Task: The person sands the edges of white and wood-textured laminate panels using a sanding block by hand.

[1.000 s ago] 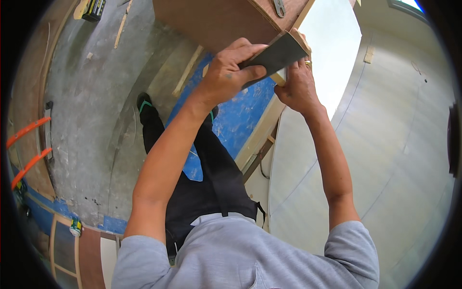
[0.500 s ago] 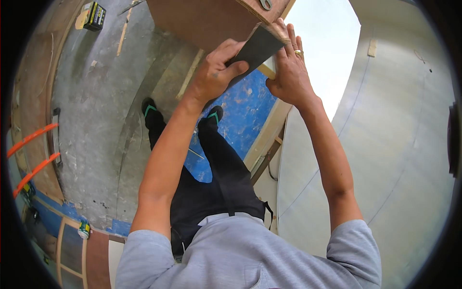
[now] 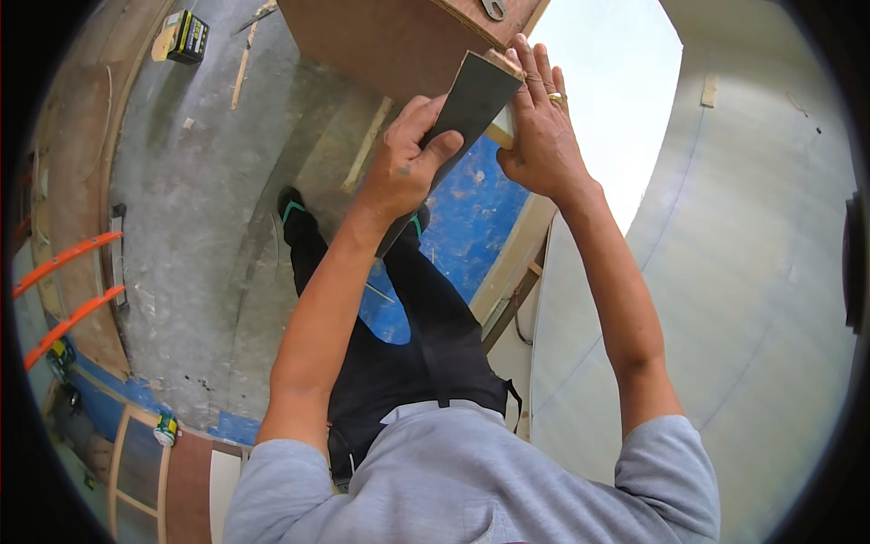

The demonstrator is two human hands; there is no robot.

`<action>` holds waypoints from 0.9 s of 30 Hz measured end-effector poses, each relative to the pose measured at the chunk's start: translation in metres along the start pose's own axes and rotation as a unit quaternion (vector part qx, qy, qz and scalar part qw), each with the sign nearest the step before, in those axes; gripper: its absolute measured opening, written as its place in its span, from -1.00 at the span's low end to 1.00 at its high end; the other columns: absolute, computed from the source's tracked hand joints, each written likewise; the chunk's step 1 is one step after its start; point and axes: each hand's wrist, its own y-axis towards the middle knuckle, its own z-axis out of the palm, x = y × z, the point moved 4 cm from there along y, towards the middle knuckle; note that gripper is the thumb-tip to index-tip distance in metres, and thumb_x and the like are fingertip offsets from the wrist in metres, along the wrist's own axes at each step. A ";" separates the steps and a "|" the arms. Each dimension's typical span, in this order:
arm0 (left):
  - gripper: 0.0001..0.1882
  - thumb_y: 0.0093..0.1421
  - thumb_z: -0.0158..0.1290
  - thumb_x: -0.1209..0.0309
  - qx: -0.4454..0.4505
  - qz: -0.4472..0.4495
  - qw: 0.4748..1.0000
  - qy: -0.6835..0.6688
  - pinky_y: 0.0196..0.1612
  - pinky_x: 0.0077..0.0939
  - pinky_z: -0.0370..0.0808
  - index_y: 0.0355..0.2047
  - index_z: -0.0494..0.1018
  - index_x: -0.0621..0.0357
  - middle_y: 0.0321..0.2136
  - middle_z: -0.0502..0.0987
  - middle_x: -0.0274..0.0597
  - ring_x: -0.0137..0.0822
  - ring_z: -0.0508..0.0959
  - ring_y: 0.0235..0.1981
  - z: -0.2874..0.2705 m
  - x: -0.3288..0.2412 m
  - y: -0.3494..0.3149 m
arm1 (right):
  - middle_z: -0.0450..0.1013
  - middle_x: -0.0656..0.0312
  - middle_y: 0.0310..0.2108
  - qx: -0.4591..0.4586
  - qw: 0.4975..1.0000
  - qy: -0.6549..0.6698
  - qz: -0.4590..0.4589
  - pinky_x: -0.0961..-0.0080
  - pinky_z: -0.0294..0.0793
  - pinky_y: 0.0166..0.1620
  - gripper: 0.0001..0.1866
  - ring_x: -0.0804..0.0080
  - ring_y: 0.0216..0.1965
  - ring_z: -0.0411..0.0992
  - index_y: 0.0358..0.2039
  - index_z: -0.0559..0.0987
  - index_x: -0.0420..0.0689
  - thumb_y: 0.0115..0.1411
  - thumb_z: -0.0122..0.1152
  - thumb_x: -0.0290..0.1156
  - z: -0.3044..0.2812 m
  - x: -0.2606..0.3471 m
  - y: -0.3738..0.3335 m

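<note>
A long flat dark-grey strip [image 3: 480,91] with a pale, wood-like end is held at a slant in front of me. My left hand [image 3: 410,159] is closed around it, its thumb lying across the dark face. The strip's lower end reaches down over my trouser leg. At the strip's upper end is my right hand [image 3: 546,136], fingers stretched out and lying nearly flat, with a ring on one of them. Its fingertips are beside the pale end; whether they press on it I cannot tell. A pale block-like edge [image 3: 501,129] shows partly under this hand.
A brown wooden box [image 3: 381,45] stands just beyond my hands, a metal tool [image 3: 493,9] on top. Blue sheeting [image 3: 476,208] covers floor by my feet. A pale panel [image 3: 689,299] fills the right. Orange rails [image 3: 68,263] and a black-yellow box [image 3: 186,38] are leftward.
The strip's upper end has shifted slightly left and the strip stands steeper, its lower end now showing below my left wrist. My hands keep nearly the same places. The view has turned slightly.
</note>
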 end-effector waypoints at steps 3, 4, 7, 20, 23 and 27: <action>-0.50 0.40 0.19 0.19 0.010 0.013 0.999 0.046 0.04 -0.32 0.47 0.22 0.49 0.22 -0.13 0.55 -0.10 -0.13 0.55 -0.07 0.000 -0.002 0.019 | -0.18 -0.08 0.61 -0.010 1.000 0.008 -0.001 0.04 -0.30 0.64 0.24 -0.06 0.62 -0.26 0.55 -0.01 -0.29 -0.23 0.29 -0.57 0.001 0.000 0.002; -0.50 0.40 0.19 0.19 0.007 0.006 0.999 0.047 0.04 -0.33 0.47 0.22 0.49 0.23 -0.14 0.54 -0.09 -0.13 0.55 -0.08 0.002 -0.001 0.017 | -0.18 -0.08 0.61 -0.015 1.000 0.013 -0.001 0.04 -0.30 0.63 0.24 -0.06 0.62 -0.26 0.55 -0.01 -0.30 -0.23 0.30 -0.56 0.002 0.001 0.001; -0.51 0.40 0.20 0.21 -0.003 -0.002 0.999 0.048 0.03 -0.36 0.47 0.21 0.49 0.23 -0.15 0.53 -0.09 -0.14 0.54 -0.10 -0.004 0.009 0.008 | -0.17 -0.10 0.61 -0.009 1.000 0.004 -0.005 0.04 -0.30 0.63 0.25 -0.07 0.62 -0.25 0.55 -0.01 -0.31 -0.23 0.31 -0.55 0.001 0.001 0.000; -0.55 0.40 0.20 0.25 -0.013 0.040 0.996 0.080 -0.06 -0.41 0.48 0.20 0.51 0.21 -0.17 0.52 -0.16 -0.24 0.53 -0.16 -0.005 0.012 0.002 | -0.19 -0.13 0.60 0.000 1.000 0.003 0.015 0.04 -0.30 0.62 0.21 -0.09 0.62 -0.28 0.56 -0.06 -0.28 -0.15 0.27 -0.51 0.005 0.001 0.001; -0.53 0.43 0.18 0.18 -0.009 0.042 0.995 0.093 -0.02 -0.46 0.43 0.19 0.50 0.24 -0.17 0.49 -0.23 -0.33 0.48 -0.13 -0.005 -0.004 0.012 | -0.23 -0.37 0.57 0.031 1.000 0.003 0.004 -0.08 -0.30 0.60 0.11 -0.29 0.61 -0.33 0.50 -0.04 -0.50 -0.05 0.22 -0.46 -0.002 0.006 0.006; -0.52 0.44 0.17 0.15 -0.017 0.004 0.993 0.118 -0.01 -0.48 0.41 0.18 0.50 0.26 -0.18 0.48 -0.25 -0.36 0.47 -0.13 -0.007 0.008 -0.006 | -0.22 -0.39 0.56 -0.123 0.990 -0.002 -0.069 -0.09 -0.29 0.60 0.14 -0.31 0.60 -0.30 0.49 -0.04 -0.52 -0.18 0.15 -0.59 0.007 0.002 0.007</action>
